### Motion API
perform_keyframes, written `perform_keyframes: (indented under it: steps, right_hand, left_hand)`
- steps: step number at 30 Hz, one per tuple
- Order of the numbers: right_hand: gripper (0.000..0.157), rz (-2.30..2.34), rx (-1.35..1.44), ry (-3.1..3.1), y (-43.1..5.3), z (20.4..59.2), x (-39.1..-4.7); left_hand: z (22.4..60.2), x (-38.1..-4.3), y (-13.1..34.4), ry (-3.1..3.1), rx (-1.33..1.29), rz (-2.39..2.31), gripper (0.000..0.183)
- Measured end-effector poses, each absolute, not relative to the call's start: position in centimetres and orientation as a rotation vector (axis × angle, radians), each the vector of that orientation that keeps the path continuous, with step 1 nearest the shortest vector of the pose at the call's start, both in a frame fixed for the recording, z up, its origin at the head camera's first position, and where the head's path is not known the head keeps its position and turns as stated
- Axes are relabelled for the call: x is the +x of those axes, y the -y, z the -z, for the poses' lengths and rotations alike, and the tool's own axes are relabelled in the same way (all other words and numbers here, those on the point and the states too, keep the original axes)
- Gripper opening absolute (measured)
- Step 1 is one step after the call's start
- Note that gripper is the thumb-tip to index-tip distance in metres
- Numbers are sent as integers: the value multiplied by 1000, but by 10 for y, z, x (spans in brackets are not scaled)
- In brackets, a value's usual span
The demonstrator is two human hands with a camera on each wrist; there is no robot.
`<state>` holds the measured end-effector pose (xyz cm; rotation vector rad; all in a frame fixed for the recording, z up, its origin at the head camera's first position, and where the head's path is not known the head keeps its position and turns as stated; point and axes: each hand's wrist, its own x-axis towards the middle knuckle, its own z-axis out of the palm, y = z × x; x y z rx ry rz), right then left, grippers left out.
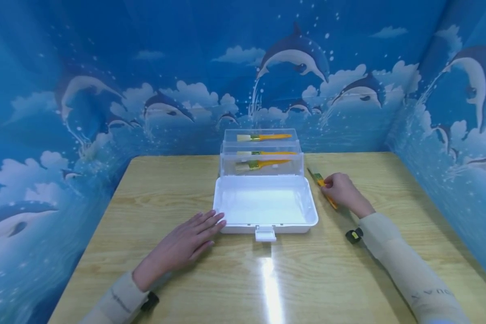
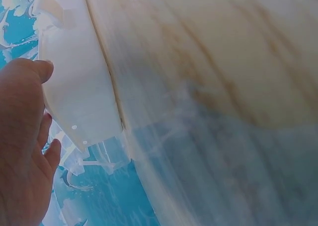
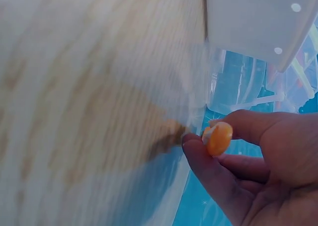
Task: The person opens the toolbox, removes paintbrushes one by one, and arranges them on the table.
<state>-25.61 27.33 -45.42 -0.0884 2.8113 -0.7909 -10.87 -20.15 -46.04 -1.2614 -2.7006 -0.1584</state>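
Note:
A white plastic box (image 1: 267, 231) stands on the table with its lid raised and its front latch (image 1: 265, 233) hanging down. Clear trays (image 1: 263, 168) rise behind its bare white inside, holding three paintbrushes (image 1: 263, 165) with orange handles. My left hand (image 1: 182, 240) lies with outstretched fingers at the box's front left corner, fingertips right at the rim. To the right of the box, my right hand (image 1: 344, 191) pinches a paintbrush (image 1: 320, 180) by its orange handle, bristles pointing away from me. The handle's rounded end (image 3: 219, 139) shows between thumb and fingers in the right wrist view.
The wooden table (image 1: 158, 180) ends at a dolphin-printed blue curtain (image 1: 194, 54) behind and at both sides. A black wrist device (image 1: 353, 236) hangs beneath the right sleeve, another (image 1: 150, 300) beneath the left.

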Motion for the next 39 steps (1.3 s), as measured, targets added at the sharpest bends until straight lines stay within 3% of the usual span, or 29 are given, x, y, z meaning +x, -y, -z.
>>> perform_keyframes:
  steps: [39]
  right_hand:
    - [31,640,-82,-2895,-261,459,-254]
  left_hand:
    - [461,-109,202,2682,-1267,168,59]
